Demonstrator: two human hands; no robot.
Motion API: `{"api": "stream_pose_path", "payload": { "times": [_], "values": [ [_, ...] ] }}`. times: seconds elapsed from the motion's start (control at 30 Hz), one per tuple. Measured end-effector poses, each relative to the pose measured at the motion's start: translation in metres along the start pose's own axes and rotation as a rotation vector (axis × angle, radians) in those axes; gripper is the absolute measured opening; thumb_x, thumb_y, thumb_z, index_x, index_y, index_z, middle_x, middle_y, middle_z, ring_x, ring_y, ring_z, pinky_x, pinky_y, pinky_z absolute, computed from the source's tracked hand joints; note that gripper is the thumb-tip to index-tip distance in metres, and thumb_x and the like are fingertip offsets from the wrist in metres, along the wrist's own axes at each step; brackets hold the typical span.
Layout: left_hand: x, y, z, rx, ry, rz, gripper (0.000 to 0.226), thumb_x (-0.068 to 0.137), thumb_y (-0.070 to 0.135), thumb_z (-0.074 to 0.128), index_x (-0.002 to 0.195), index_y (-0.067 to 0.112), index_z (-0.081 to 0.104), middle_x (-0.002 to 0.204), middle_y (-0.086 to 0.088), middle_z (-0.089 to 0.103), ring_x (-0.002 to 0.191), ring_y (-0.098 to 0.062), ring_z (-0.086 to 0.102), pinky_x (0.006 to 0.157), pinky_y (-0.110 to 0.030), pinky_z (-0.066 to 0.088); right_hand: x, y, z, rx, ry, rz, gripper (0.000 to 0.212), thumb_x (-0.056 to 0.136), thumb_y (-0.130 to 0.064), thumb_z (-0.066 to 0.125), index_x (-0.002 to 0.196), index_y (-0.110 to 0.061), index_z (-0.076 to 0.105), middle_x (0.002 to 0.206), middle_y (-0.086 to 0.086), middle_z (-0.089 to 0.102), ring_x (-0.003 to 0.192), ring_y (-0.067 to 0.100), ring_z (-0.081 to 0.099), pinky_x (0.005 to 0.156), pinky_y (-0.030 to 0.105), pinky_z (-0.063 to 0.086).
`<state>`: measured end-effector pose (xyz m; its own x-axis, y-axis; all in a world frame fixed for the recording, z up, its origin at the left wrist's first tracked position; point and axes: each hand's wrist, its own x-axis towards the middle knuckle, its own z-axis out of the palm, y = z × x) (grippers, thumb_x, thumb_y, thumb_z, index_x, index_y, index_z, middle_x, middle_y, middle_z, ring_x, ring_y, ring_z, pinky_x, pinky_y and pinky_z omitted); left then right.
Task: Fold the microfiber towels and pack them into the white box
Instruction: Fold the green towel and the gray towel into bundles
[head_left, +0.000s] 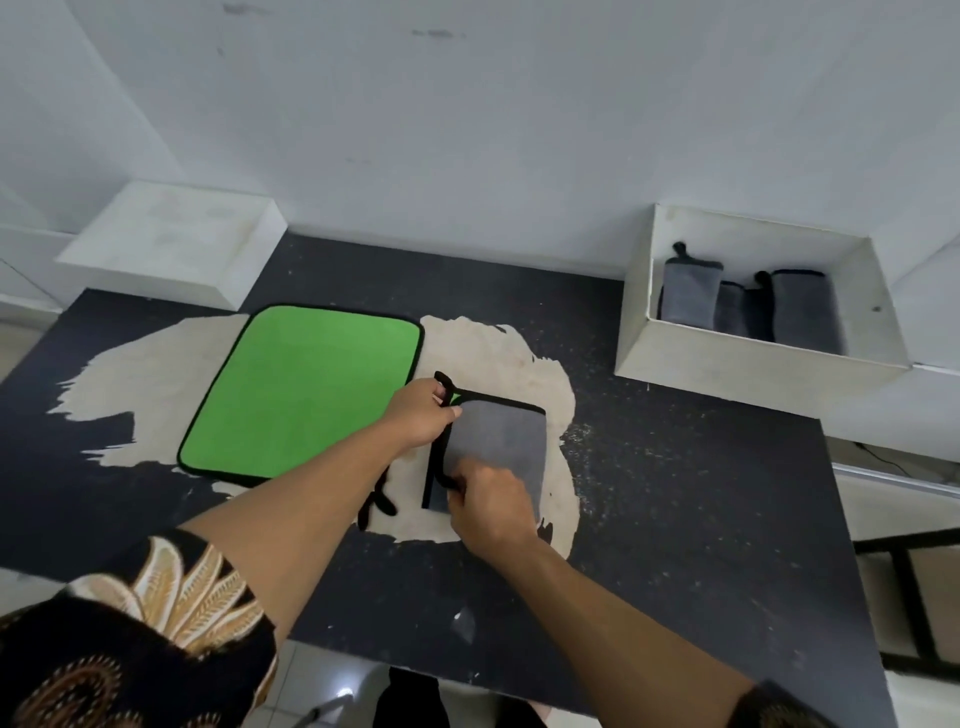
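A folded towel (501, 441), grey side up with black trim and a sliver of green at its top left corner, lies on the table's middle. My left hand (418, 415) pinches its far left corner by the black loop. My right hand (493, 501) presses on and grips its near left edge. A second towel (301, 389) lies flat and unfolded, green side up, just left of it. The open white box (644, 317) stands at the back right; three folded grey towels (748, 306) stand upright inside it.
The table (701, 519) is dark with a worn beige patch under the towels. A closed white box (171, 244) sits at the back left against the wall. A dark-framed stool or rack (909, 597) stands right of the table's edge.
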<state>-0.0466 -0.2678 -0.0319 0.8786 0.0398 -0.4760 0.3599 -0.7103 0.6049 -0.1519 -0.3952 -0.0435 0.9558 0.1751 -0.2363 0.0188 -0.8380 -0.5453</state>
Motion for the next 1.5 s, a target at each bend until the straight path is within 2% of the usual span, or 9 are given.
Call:
{"api": "stream_pose_path", "payload": {
  "times": [0.13,0.3,0.63,0.73,0.83,0.9,1.03,1.27,1.5],
  "values": [
    [0.003,-0.01,0.002,-0.006,-0.144,-0.019,0.067,0.082,0.015,0.078,0.139,0.005,0.043,0.127,-0.016,0.058,0.115,-0.03,0.058,0.099,-0.038,0.048,0.004,-0.003,0.013,-0.054,-0.027,-0.007,0.023,0.095,-0.024,0.054,0.117,-0.02,0.062,0.109,0.005,0.069,0.096,0.028,0.064,0.078,0.035,0.051],
    [0.008,-0.021,0.003,0.051,-0.172,-0.021,0.061,0.084,0.009,0.074,0.137,0.006,0.044,0.129,-0.017,0.058,0.116,-0.034,0.058,0.097,-0.04,0.049,0.003,-0.001,0.022,-0.13,-0.035,-0.043,0.019,0.096,-0.022,0.053,0.112,-0.019,0.061,0.109,0.005,0.066,0.091,0.028,0.064,0.075,0.036,0.053],
    [0.008,-0.029,0.006,0.061,-0.152,-0.013,0.06,0.087,0.007,0.067,0.141,0.006,0.04,0.131,-0.012,0.056,0.117,-0.027,0.054,0.095,-0.033,0.045,-0.001,0.004,0.031,-0.183,-0.088,-0.124,0.029,0.096,-0.021,0.048,0.123,-0.022,0.061,0.113,0.003,0.064,0.09,0.031,0.065,0.073,0.038,0.05],
    [0.005,-0.03,0.009,0.237,-0.056,0.004,0.052,0.086,0.016,0.065,0.133,0.009,0.043,0.127,-0.011,0.057,0.106,-0.028,0.058,0.079,-0.032,0.045,-0.003,0.005,0.025,-0.181,-0.04,-0.144,0.023,0.097,-0.023,0.049,0.114,-0.02,0.064,0.108,0.004,0.064,0.088,0.031,0.065,0.067,0.035,0.046],
    [-0.013,-0.027,0.018,0.33,0.148,-0.061,0.052,0.091,0.034,0.062,0.13,0.008,0.04,0.126,-0.013,0.053,0.105,-0.034,0.059,0.074,-0.036,0.042,-0.003,0.013,0.013,-0.13,0.245,0.003,0.012,0.092,-0.027,0.059,0.093,-0.015,0.062,0.095,0.005,0.06,0.083,0.026,0.06,0.059,0.031,0.039],
    [-0.027,-0.026,0.029,0.35,0.184,-0.147,0.065,0.09,0.05,0.061,0.134,0.008,0.037,0.128,-0.013,0.052,0.109,-0.034,0.06,0.074,-0.037,0.045,-0.002,0.025,0.002,-0.109,0.361,0.214,0.022,0.088,-0.028,0.066,0.103,-0.014,0.058,0.106,0.007,0.053,0.095,0.025,0.054,0.067,0.032,0.048],
    [-0.037,-0.031,0.052,0.331,0.106,-0.195,0.065,0.087,0.047,0.066,0.132,0.011,0.037,0.127,-0.012,0.054,0.109,-0.031,0.06,0.079,-0.038,0.048,0.004,0.046,-0.013,0.085,0.127,0.492,0.055,0.086,-0.028,0.071,0.127,-0.015,0.036,0.127,0.013,0.046,0.113,0.033,0.054,0.09,0.041,0.05],
    [-0.056,-0.02,0.065,0.261,0.031,-0.14,0.048,0.091,0.037,0.062,0.124,0.014,0.037,0.115,-0.007,0.063,0.099,-0.028,0.064,0.075,-0.035,0.05,0.001,0.07,-0.033,0.268,-0.028,0.626,0.03,0.085,-0.022,0.061,0.113,-0.011,0.064,0.108,0.006,0.068,0.096,0.022,0.064,0.078,0.03,0.053],
    [-0.072,0.013,0.088,0.426,0.042,-0.125,0.058,0.087,0.044,0.064,0.129,0.016,0.036,0.126,-0.006,0.055,0.11,-0.025,0.057,0.083,-0.034,0.049,-0.015,0.101,-0.066,0.3,-0.021,0.629,0.032,0.091,-0.019,0.054,0.121,-0.012,0.048,0.114,0.009,0.06,0.1,0.024,0.06,0.079,0.031,0.048]
  ]
}}
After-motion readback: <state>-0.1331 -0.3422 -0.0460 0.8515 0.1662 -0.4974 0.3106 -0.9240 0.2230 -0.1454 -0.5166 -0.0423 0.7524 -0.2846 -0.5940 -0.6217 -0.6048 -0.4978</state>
